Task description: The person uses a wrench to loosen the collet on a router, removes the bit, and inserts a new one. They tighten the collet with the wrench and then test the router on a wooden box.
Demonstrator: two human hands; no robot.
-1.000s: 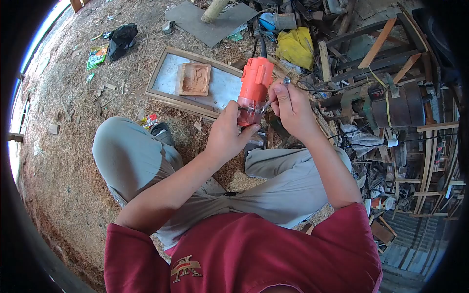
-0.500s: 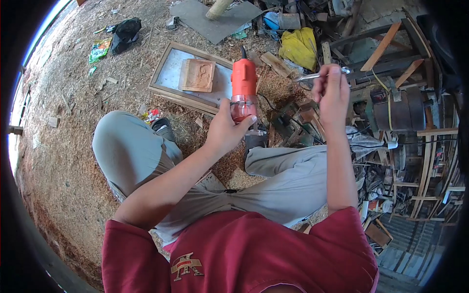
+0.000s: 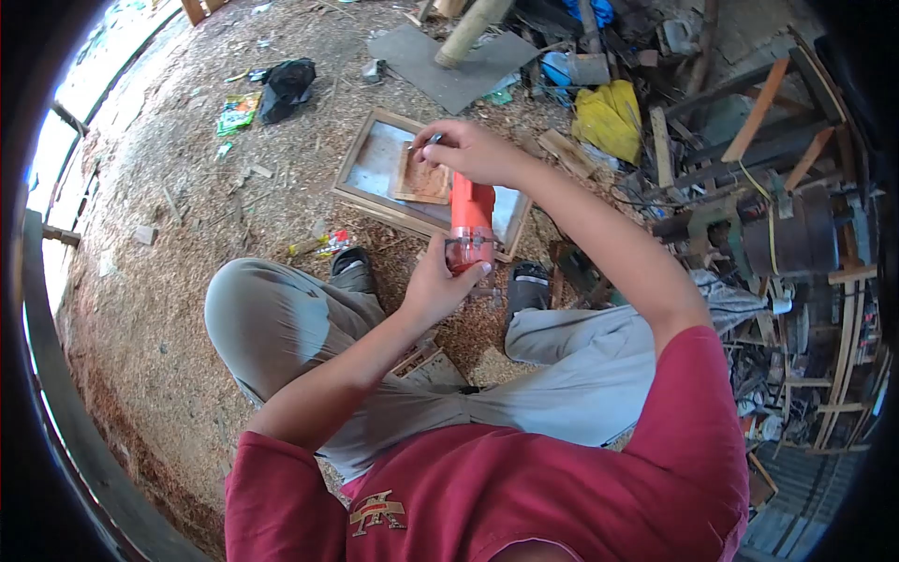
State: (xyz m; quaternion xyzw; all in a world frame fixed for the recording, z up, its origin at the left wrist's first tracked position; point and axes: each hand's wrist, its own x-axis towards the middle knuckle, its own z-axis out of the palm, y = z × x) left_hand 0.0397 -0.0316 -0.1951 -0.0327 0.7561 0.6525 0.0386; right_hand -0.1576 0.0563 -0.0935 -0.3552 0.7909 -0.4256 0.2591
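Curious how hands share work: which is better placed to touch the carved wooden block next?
Probably the right hand: it appears over the carved block, while the left hand is busy gripping the red power tool.

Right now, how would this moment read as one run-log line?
left hand: grips orange power tool | right hand: pinches metal piece near carved wood block | block: on framed board

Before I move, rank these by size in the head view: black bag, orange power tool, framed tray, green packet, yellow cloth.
1. Framed tray
2. Orange power tool and yellow cloth: too alike to rank, and the tool looks nearer the camera
3. Black bag
4. Green packet
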